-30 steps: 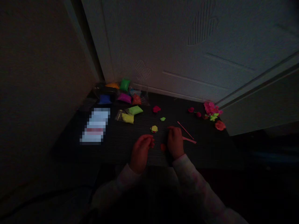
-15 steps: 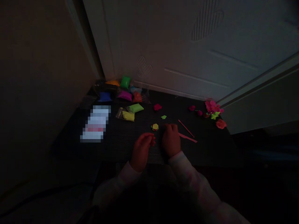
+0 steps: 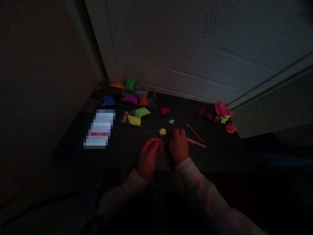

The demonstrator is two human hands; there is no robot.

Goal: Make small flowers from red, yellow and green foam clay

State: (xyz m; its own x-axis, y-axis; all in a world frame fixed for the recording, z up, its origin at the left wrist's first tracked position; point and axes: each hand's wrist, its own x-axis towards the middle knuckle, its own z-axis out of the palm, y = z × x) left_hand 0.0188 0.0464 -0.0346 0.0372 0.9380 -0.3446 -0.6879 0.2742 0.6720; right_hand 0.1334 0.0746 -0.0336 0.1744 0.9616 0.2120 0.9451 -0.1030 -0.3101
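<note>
Head view. The scene is dim. Both hands rest at lower centre of the frame on a dark table [image 3: 220, 156].

The left hand [image 3: 147, 157] is curled, fingertips drawn together on a small red clay piece [image 3: 160, 148] at its upper right edge. The grip is nearly closed around the piece.

The right hand [image 3: 178, 146] lies palm down just right of the left hand, fingers bent loosely toward the table. Whether it holds anything cannot be told; the underside is hidden.

A yellow clay disc [image 3: 162, 132] with a red rim lies on the table just above and between the two hands, near the right fingertips. A pink tool [image 3: 197, 143] lies flat, touching or just beside the right hand's right edge. A thin pink stick [image 3: 195, 133] lies above the tool, apart from the hand.

Further up: a small green scrap [image 3: 171, 121] and a red lump [image 3: 164, 111]. Clay bags [image 3: 130, 98] in several colours are grouped at upper left of the table. Pink flowers [image 3: 222, 112] sit at the right edge. A pixelated sheet [image 3: 99, 129] lies at left. A white door [image 3: 195, 49] fills the upper frame.
</note>
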